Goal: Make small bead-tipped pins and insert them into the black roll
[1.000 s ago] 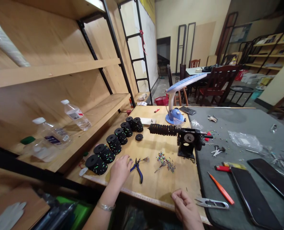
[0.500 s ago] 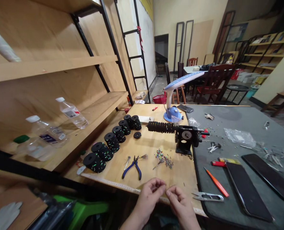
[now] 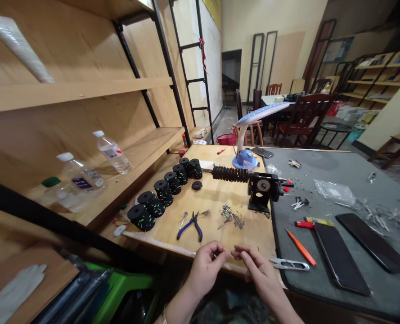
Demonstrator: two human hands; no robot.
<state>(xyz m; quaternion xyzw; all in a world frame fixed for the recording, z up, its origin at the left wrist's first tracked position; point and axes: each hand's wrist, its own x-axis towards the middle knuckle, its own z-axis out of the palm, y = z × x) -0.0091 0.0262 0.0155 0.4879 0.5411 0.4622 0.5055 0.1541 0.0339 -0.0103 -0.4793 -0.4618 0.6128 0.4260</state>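
Over the wooden table's front edge, my left hand [image 3: 209,264] is closed in a pinch. Whatever lies between its thumb and forefinger is too small to make out. My right hand [image 3: 255,264] faces it across a small gap, thumb against the fingers; I cannot see what they hold. Just beyond lie a pile of small coloured beads [image 3: 226,210], thin metal pins [image 3: 239,221] and a small brush-like piece [image 3: 224,222]. Blue-handled pliers [image 3: 191,226] rest spread to the left. A black hand-cranked winder [image 3: 263,189] carries a dark ribbed coil [image 3: 230,174].
Black spools with coloured bits [image 3: 163,192] line the table's left side. A blue lamp [image 3: 245,158] stands behind the winder. On the grey mat [image 3: 297,198] lie thread snips [image 3: 290,264], an orange pen-like tool [image 3: 301,246] and two dark phones [image 3: 341,258]. Shelves with bottles [image 3: 114,153] rise at left.
My hands have drawn apart from nearly touching fingertips, the right one's fingers straightening somewhat. The view has shifted slightly, moving the table items a little within the picture.
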